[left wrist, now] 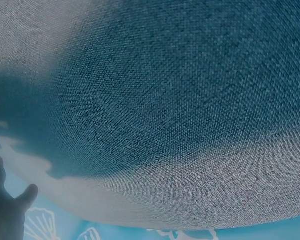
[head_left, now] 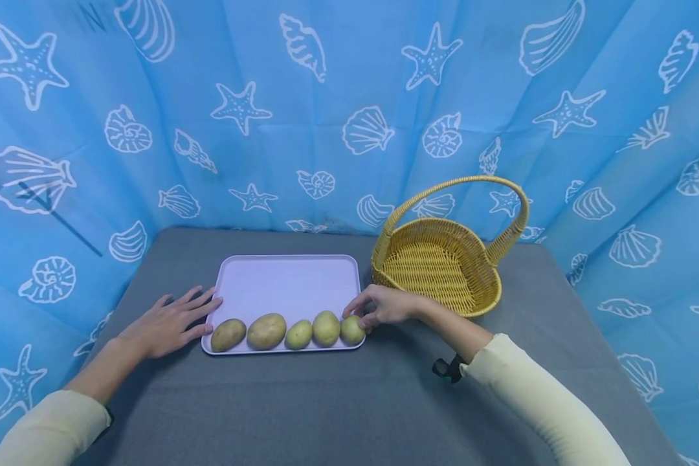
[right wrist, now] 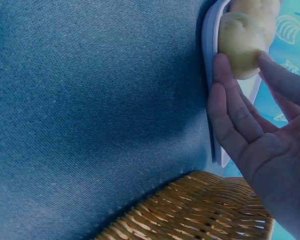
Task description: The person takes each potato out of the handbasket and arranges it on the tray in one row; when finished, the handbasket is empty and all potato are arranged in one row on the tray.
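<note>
A pale lilac tray (head_left: 288, 278) lies on the cloth-covered table with several potatoes in a row along its near edge. The left hand (head_left: 169, 320) is flat beside the tray's left side, its spread fingertips at the rim next to a brownish potato (head_left: 229, 334). At the row's other end, the right hand (head_left: 384, 305) pinches a small round potato (right wrist: 240, 45) between thumb and fingers. That potato sits in the tray's near right corner, beside a larger potato (head_left: 327, 328). Only part of the left hand (left wrist: 7, 205) shows at the corner of the left wrist view.
A woven basket (head_left: 483, 291) with a tall arched handle (head_left: 472, 180) stands right of the tray, just behind the right forearm. Its inside shows bare weave. Grey cloth (head_left: 303, 414) covers the table. A blue curtain (head_left: 338, 84) printed with shells and starfish hangs behind.
</note>
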A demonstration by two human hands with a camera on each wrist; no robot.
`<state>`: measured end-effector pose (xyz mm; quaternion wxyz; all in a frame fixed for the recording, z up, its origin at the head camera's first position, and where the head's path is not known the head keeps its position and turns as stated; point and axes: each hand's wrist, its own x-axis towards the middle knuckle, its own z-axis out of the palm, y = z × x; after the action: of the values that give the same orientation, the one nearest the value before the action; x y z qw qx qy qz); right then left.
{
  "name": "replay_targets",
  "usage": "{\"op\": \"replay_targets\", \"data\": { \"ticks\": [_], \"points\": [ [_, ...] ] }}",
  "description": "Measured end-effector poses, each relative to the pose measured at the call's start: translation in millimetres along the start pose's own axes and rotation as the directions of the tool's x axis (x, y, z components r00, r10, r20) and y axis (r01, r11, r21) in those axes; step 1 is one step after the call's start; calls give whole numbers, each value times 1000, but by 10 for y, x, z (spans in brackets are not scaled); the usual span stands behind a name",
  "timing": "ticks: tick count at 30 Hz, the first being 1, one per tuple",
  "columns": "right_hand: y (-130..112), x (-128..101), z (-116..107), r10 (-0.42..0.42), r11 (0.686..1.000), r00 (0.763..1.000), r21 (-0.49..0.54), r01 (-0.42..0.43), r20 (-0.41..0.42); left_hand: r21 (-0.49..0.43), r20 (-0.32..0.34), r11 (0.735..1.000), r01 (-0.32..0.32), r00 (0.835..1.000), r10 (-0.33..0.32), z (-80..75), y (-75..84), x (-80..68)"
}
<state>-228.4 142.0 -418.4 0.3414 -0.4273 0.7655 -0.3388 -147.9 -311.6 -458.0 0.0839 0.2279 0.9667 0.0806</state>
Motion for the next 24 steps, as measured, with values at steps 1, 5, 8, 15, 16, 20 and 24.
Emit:
{"op": "replay_targets", "data": {
  "ticks": [1,5,8,15,16,20,24],
  "points": [
    [-8,0,3,10,1000,1000,1,-10,-2,2,-3,1000,-2,1000,2,-5,2,-7],
    [-40,-21,-3,31,999,999,-24,-31,-7,5,-7,1000,0,1000,0,-1,-1,-21],
    [-86,-100,-40,38,998,999,-52,-39,-22,9,-3,1000,3,1000,-3,21,-21,-10],
    [-311,-570,-263,54,997,996,-45,-58,-78,47,12,999,5,1000,-5,-3,-40,23],
    [-329,-663,-303,63,997,994,-43,-67,-93,46,14,999,6,1000,-6,-15,-30,24],
    [-368,-1090,-466,113,993,980,-22,-118,-165,40,17,999,28,999,-29,-66,9,24],
    [-378,-1607,-590,193,978,945,-24,-206,-265,83,-33,995,55,998,-52,-127,-19,15]
  ]
}}
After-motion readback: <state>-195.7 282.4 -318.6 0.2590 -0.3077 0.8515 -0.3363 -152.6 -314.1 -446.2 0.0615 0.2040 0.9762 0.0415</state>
